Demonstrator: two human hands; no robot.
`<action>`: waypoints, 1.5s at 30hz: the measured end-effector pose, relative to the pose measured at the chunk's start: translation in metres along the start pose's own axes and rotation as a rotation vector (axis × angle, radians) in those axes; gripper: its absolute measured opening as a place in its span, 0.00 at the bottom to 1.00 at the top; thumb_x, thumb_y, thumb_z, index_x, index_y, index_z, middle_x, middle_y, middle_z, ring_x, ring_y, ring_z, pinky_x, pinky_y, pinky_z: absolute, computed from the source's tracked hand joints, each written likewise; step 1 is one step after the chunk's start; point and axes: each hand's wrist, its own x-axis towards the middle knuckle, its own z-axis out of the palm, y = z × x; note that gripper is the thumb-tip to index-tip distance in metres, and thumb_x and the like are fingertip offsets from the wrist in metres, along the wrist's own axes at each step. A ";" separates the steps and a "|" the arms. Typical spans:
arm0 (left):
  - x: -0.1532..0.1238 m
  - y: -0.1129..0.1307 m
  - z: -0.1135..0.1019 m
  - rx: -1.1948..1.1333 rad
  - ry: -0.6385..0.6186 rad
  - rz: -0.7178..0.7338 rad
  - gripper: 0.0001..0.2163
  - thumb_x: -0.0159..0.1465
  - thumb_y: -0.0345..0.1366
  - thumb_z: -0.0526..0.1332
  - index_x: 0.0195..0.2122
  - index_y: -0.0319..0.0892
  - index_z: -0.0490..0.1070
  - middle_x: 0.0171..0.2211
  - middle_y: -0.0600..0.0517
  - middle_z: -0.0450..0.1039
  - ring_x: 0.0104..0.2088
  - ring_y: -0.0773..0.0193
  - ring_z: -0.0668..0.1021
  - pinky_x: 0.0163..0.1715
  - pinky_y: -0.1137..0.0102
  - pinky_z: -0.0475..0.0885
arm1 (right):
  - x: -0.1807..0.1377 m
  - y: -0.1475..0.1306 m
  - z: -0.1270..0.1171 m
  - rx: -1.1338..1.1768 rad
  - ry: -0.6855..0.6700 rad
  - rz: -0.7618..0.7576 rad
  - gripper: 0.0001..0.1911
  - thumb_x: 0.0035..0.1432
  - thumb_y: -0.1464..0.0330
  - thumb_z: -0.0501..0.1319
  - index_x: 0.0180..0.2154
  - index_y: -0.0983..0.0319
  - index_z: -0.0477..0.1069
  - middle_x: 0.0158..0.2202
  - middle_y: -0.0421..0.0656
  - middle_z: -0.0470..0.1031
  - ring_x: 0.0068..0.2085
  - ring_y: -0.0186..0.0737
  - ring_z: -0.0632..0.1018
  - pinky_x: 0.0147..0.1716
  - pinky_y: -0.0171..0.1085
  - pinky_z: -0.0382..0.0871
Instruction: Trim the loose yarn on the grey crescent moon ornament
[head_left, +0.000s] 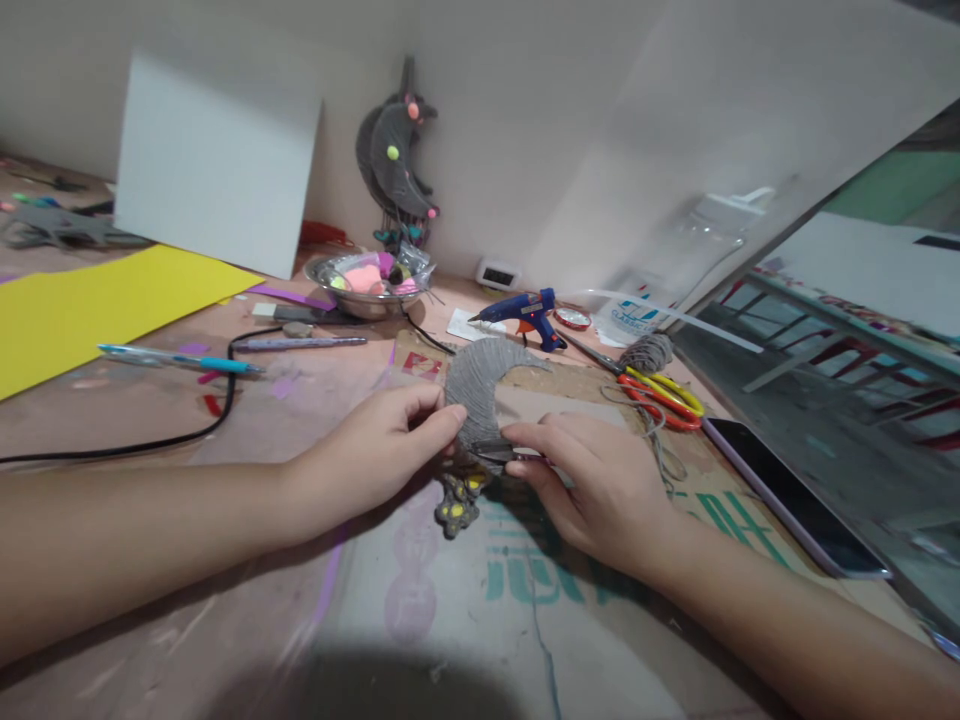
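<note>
A grey yarn-wrapped crescent moon [480, 385] lies on a cardboard sheet [525, 590] in the middle of the table. My left hand [375, 450] pinches the crescent's lower left edge between thumb and fingers. My right hand [592, 480] is closed on the crescent's lower tip, pressing a small dark strip there. A small dark ornament with yellow dots [457, 505] hangs just below the tip, between my two hands. A loose grey cord runs right from the crescent toward a ball of grey yarn [646, 352].
A blue glue gun [525, 315], orange-and-yellow scissors [660, 395], a phone [795, 495], a metal bowl of pom-poms [367, 280], a finished moon decoration [397, 165] against the wall, yellow paper [90, 310], a pen [180, 360] and a black cable [150, 440] surround the work spot.
</note>
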 end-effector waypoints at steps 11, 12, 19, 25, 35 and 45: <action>0.001 0.001 0.000 0.016 -0.010 -0.013 0.13 0.64 0.40 0.51 0.24 0.41 0.63 0.23 0.56 0.63 0.25 0.68 0.68 0.26 0.73 0.62 | 0.003 -0.002 0.001 -0.124 -0.009 -0.028 0.07 0.60 0.69 0.55 0.39 0.64 0.68 0.26 0.40 0.68 0.27 0.36 0.67 0.27 0.35 0.57; 0.000 0.001 0.000 0.016 -0.008 -0.016 0.13 0.64 0.40 0.51 0.25 0.41 0.63 0.23 0.56 0.64 0.26 0.68 0.68 0.26 0.73 0.62 | 0.003 -0.002 0.001 -0.129 -0.005 -0.029 0.06 0.60 0.69 0.55 0.39 0.64 0.68 0.26 0.40 0.69 0.27 0.36 0.67 0.27 0.35 0.57; 0.000 0.000 0.001 0.003 -0.010 -0.016 0.13 0.64 0.41 0.51 0.25 0.41 0.63 0.24 0.57 0.63 0.26 0.68 0.67 0.26 0.73 0.61 | 0.001 -0.002 0.000 0.018 -0.011 0.070 0.08 0.61 0.69 0.54 0.40 0.64 0.68 0.27 0.40 0.71 0.27 0.34 0.70 0.27 0.34 0.60; 0.001 0.000 0.000 -0.049 0.017 0.011 0.13 0.66 0.41 0.50 0.27 0.41 0.63 0.25 0.57 0.62 0.27 0.69 0.67 0.28 0.74 0.62 | 0.009 -0.005 -0.003 0.433 -0.005 0.468 0.12 0.54 0.64 0.61 0.41 0.61 0.68 0.30 0.40 0.74 0.26 0.32 0.72 0.25 0.31 0.64; 0.002 -0.002 0.000 -0.067 -0.033 0.051 0.13 0.65 0.44 0.51 0.32 0.40 0.66 0.29 0.54 0.66 0.31 0.66 0.69 0.31 0.73 0.65 | 0.014 -0.008 0.009 0.774 -0.117 0.696 0.09 0.54 0.64 0.58 0.26 0.62 0.69 0.22 0.37 0.70 0.24 0.30 0.69 0.23 0.30 0.63; -0.001 0.002 0.001 0.064 -0.047 -0.005 0.12 0.62 0.43 0.54 0.30 0.40 0.67 0.28 0.53 0.71 0.27 0.66 0.71 0.25 0.74 0.64 | 0.013 -0.008 0.011 0.889 -0.100 0.721 0.07 0.52 0.65 0.59 0.27 0.63 0.69 0.23 0.38 0.69 0.24 0.30 0.67 0.24 0.31 0.62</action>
